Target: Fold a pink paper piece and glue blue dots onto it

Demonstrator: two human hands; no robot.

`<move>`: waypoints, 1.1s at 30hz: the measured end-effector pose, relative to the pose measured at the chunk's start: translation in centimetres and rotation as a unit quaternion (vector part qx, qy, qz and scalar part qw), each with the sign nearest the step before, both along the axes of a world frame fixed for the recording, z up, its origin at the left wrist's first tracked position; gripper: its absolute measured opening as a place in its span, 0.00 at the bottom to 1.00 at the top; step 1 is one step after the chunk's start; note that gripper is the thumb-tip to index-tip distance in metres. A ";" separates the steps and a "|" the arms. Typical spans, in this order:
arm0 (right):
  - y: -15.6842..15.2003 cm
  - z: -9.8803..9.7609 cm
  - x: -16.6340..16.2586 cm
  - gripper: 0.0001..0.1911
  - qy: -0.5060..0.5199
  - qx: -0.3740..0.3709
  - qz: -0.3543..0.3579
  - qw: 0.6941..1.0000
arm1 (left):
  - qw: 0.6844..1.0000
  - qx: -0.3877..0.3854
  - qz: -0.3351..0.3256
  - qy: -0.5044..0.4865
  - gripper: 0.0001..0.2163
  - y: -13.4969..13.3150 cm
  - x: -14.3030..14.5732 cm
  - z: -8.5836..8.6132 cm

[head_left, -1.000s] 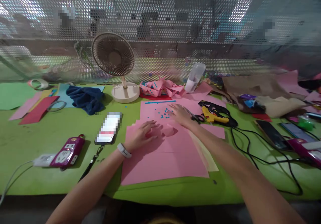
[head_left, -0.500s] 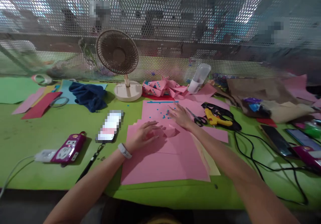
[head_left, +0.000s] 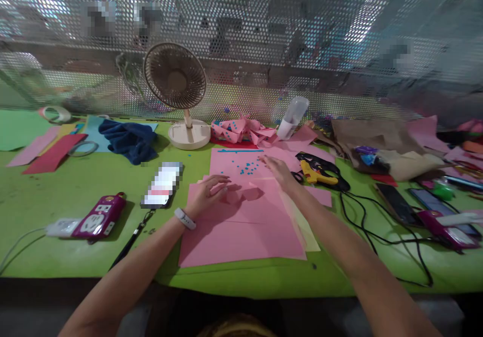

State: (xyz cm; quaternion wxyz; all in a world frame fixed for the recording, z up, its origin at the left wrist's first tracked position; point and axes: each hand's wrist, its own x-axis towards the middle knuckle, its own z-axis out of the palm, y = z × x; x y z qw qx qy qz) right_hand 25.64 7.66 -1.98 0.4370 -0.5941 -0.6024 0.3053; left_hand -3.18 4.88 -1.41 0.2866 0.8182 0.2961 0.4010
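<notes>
Pink paper sheets (head_left: 241, 241) lie stacked in front of me. My left hand (head_left: 204, 196), with a pale band on its wrist, is over their left side, fingers apart and holding nothing visible. A small folded pink paper piece (head_left: 252, 192) rests on the stack between my hands. Beyond it, many tiny blue paper dots (head_left: 247, 168) are scattered on another pink sheet (head_left: 221, 162), near a thin blue strip (head_left: 240, 151). My right hand (head_left: 279, 172) is just right of the dots, fingers stretched out; whether the fingertips touch the sheet I cannot tell.
A desk fan (head_left: 175, 78), crumpled pink paper with blue dots (head_left: 241, 130) and a clear bottle (head_left: 293, 118) stand along a perforated metal screen. Scissors (head_left: 297, 177) and a yellow glue gun (head_left: 317, 174) lie right, with black cables. A phone (head_left: 162, 185) and purple power strip (head_left: 101, 219) lie left.
My right hand has shifted right, off the edge of the blue dots. My left hand has drawn back left, away from the folded piece. The view has shifted slightly.
</notes>
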 end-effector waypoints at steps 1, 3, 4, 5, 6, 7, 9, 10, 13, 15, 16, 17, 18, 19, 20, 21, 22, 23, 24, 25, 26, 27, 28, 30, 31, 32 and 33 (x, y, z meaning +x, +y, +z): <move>-0.2 -0.1 0.1 0.30 -0.020 0.007 0.000 1.000 | 1.000 -0.005 0.000 0.005 0.10 0.0 0.0 0.0; -0.7 -0.3 0.1 0.29 -0.105 0.018 0.009 0.994 | 1.000 -0.009 -0.001 0.014 0.10 0.1 -0.1 0.0; -1.0 -0.5 0.1 0.29 -0.178 0.019 0.017 0.984 | 1.000 -0.008 -0.003 0.017 0.11 0.1 -0.1 0.0; -1.2 -0.7 0.1 0.29 -0.264 0.020 0.025 0.964 | 1.000 -0.004 -0.005 0.018 0.11 0.1 -0.1 0.0; -1.3 -0.9 0.0 0.29 -0.351 0.019 0.034 0.936 | 1.000 0.000 -0.006 0.019 0.11 0.2 -0.1 0.0; -1.4 -1.1 -0.1 0.30 -0.426 0.019 0.043 0.904 | 1.000 0.004 -0.007 0.021 0.11 0.2 -0.1 0.0; -1.5 -1.3 -0.4 0.30 -0.501 0.021 0.052 0.864 | 1.000 0.006 -0.009 0.023 0.10 0.2 0.0 0.0; -1.4 -1.4 -0.4 0.30 -0.511 0.023 0.054 0.858 | 1.000 0.003 -0.009 0.023 0.10 0.2 0.0 0.0; -1.3 -1.4 -0.5 0.30 -0.511 0.021 0.054 0.858 | 1.000 -0.004 -0.011 0.021 0.10 0.1 0.0 0.0; -1.2 -1.3 -0.4 0.29 -0.484 0.013 0.056 0.873 | 1.000 -0.002 -0.010 0.019 0.10 0.1 0.0 -0.1; -1.1 -1.2 -0.3 0.29 -0.452 0.009 0.056 0.890 | 1.000 0.001 -0.010 0.019 0.09 0.1 0.0 -0.1; -1.1 -1.1 -0.1 0.28 -0.393 0.005 0.053 0.918 | 1.000 0.003 -0.010 0.018 0.09 0.2 0.0 -0.1; -1.0 -1.0 0.0 0.28 -0.314 0.000 0.049 0.948 | 1.000 0.005 -0.011 0.018 0.09 0.2 0.0 -0.2; -0.9 -0.8 0.1 0.28 -0.226 -0.005 0.043 0.973 | 1.000 0.007 -0.013 0.018 0.09 0.2 0.0 -0.2; -0.9 -0.7 0.2 0.28 -0.142 -0.010 0.038 0.989 | 1.000 0.008 -0.015 0.018 0.09 0.3 0.0 -0.2; -0.8 -0.5 0.3 0.27 -0.073 -0.015 0.034 0.997 | 1.000 0.007 -0.016 0.016 0.09 0.3 0.0 -0.3; -0.7 -0.3 0.3 0.27 -0.023 -0.020 0.031 0.999 | 1.000 0.004 -0.016 0.015 0.09 0.3 0.0 -0.3; -0.7 -0.1 0.3 0.27 0.009 -0.023 0.028 0.999 | 1.000 0.000 -0.016 0.013 0.09 0.3 0.0 -0.3; -0.6 0.0 0.3 0.28 0.033 -0.027 0.026 0.999 | 1.000 -0.004 -0.015 0.010 0.09 0.3 0.0 -0.3; -0.6 0.2 0.2 0.29 0.063 -0.032 0.023 0.997 | 1.000 -0.006 -0.013 0.007 0.09 0.3 0.0 -0.2; -0.7 0.3 0.1 0.30 0.094 -0.038 0.021 0.995 | 1.000 -0.008 -0.011 0.006 0.10 0.2 0.0 -0.2; -0.8 0.5 0.0 0.30 0.122 -0.043 0.018 0.991 | 1.000 -0.008 -0.010 0.006 0.10 0.2 0.0 -0.1; -0.9 0.6 -0.1 0.30 0.147 -0.048 0.017 0.988 | 1.000 -0.007 -0.009 0.006 0.10 0.2 0.0 -0.1; -1.3 0.7 -0.5 0.28 0.197 -0.056 0.016 0.979 | 1.000 -0.003 -0.009 0.008 0.09 0.1 0.0 0.0; -1.5 0.7 -0.8 0.26 0.222 -0.060 0.016 0.973 | 1.000 -0.002 -0.008 0.009 0.09 0.1 0.0 0.1; -1.8 0.7 -1.0 0.24 0.246 -0.062 0.014 0.967 | 1.000 0.000 -0.006 0.008 0.09 0.1 0.0 0.1; -2.0 0.7 -1.3 0.22 0.268 -0.064 0.011 0.961 | 1.000 0.000 -0.003 0.007 0.09 0.0 0.0 0.1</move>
